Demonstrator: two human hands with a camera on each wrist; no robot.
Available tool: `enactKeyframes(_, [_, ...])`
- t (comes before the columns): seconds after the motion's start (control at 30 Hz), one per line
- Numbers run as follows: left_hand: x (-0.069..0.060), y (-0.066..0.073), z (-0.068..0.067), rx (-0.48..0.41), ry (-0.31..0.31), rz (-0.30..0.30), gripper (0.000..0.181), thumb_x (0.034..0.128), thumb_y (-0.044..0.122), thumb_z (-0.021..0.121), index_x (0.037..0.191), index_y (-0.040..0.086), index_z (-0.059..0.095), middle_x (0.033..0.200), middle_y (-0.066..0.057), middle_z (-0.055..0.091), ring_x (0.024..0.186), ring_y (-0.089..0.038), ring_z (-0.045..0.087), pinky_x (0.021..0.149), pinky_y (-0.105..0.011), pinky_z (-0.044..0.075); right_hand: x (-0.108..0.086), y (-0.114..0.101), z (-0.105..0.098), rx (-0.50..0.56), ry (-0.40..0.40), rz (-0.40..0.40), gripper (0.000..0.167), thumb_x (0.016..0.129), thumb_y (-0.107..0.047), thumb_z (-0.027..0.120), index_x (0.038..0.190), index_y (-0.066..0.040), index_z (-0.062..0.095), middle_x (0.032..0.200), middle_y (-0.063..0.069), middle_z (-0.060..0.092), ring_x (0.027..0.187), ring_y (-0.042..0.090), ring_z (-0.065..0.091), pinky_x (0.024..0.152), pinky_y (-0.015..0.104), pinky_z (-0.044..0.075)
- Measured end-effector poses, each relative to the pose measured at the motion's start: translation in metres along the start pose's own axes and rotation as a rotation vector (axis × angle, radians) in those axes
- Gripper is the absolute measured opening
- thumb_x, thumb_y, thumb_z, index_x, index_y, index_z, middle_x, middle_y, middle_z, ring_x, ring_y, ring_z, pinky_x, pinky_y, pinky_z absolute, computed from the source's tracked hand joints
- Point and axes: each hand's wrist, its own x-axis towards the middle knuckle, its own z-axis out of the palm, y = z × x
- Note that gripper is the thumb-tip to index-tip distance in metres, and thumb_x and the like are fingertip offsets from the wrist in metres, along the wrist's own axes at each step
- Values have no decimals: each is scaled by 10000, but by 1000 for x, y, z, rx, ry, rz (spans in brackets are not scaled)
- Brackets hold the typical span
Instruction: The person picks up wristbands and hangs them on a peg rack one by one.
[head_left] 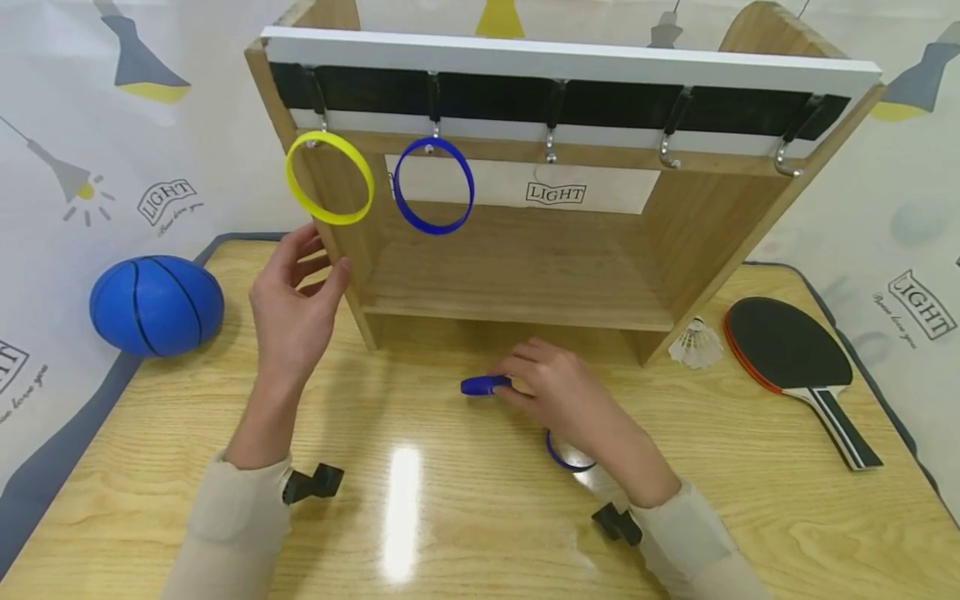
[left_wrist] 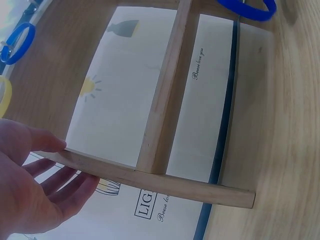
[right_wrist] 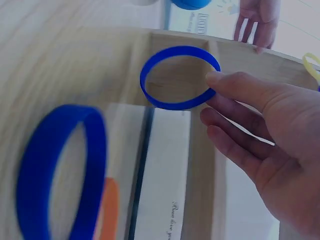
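Note:
A wooden rack [head_left: 517,258] stands on the table with a row of metal hooks along its top. My left hand [head_left: 294,304] grips the front edge of its left side panel [left_wrist: 205,192], thumb on one face and fingers on the other. In front of the lower shelf, my right hand [head_left: 551,387] pinches a blue ring [right_wrist: 180,51] between thumb and fingers, apart from the hooks. A yellow ring [head_left: 341,219] hangs from the leftmost hook, and another blue ring [head_left: 438,229] from the second. The other hooks carry nothing.
Under my right wrist lies one more blue ring [head_left: 555,456]; an orange ring [right_wrist: 111,210] shows beside it in the right wrist view. A blue ball [head_left: 157,306] sits at left. Right of the rack are a shuttlecock [head_left: 697,344] and a table tennis paddle [head_left: 787,342].

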Motion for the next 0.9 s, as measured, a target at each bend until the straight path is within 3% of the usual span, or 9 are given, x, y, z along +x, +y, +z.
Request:
enactKeyframes(0.3, [-7, 28, 1, 2, 0, -10, 398, 901, 76, 684, 1294, 83, 623, 1196, -93, 648, 1019, -244, 647, 778, -236, 537, 3, -11, -27, 325, 80, 42, 182, 825, -70, 793, 1001, -75, 749, 930, -13, 706, 809, 114, 649, 666, 260, 553])
enactKeyframes(0.43, [-8, 29, 1, -6, 4, -11, 399, 899, 81, 685, 1293, 100, 629, 1193, -90, 649, 1015, -244, 646, 774, -237, 535, 9, -14, -46, 488, 105, 94, 183, 845, -98, 780, 1025, -114, 750, 944, -65, 710, 795, 82, 646, 674, 257, 547])
enactKeyframes(0.53, [-6, 24, 1, -13, 5, -9, 397, 898, 73, 686, 1290, 93, 629, 1194, -87, 648, 1015, -242, 646, 779, -242, 539, 14, -16, -64, 647, 154, 157, 193, 849, -71, 769, 1036, -119, 752, 949, -45, 714, 799, 156, 662, 685, 290, 553])
enactKeyframes(0.7, [-1, 6, 2, -22, 8, -7, 404, 890, 88, 704, 1287, 121, 636, 1193, -65, 651, 1012, -226, 650, 776, -250, 547, 28, -20, -98, 943, 389, 238, 215, 834, 53, 740, 1047, 29, 721, 966, 150, 711, 802, 276, 664, 703, 316, 563])
enactKeyframes(0.8, [0, 2, 1, -22, 4, -2, 410, 889, 115, 714, 1290, 156, 638, 1196, -44, 652, 1012, -214, 651, 775, -256, 549, 38, -23, -111, 1093, 565, 234, 218, 848, 87, 705, 1061, 121, 676, 978, 225, 692, 813, 286, 653, 714, 323, 563])
enactKeyframes(0.9, [0, 0, 0, -17, 2, 0, 414, 889, 135, 721, 1292, 175, 638, 1198, -32, 651, 1013, -207, 650, 773, -256, 549, 48, -25, -116, 1217, 694, 231, 231, 867, 83, 682, 1086, 148, 651, 1010, 240, 680, 838, 295, 632, 726, 324, 556])
